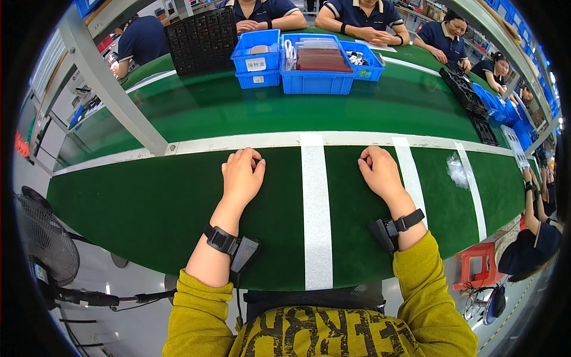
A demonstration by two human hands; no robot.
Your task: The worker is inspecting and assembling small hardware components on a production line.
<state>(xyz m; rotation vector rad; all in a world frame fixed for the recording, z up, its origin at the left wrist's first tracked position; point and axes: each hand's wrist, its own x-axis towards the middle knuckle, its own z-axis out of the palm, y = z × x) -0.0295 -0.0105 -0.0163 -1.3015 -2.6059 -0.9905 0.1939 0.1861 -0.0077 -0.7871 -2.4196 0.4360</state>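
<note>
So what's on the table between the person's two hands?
In the head view, only a white stripe on the green table runs between the left hand and right hand.

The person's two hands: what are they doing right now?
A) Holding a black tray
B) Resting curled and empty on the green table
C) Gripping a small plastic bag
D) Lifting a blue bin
B: the left hand and the right hand lie loosely curled on the green table and hold nothing.
</note>
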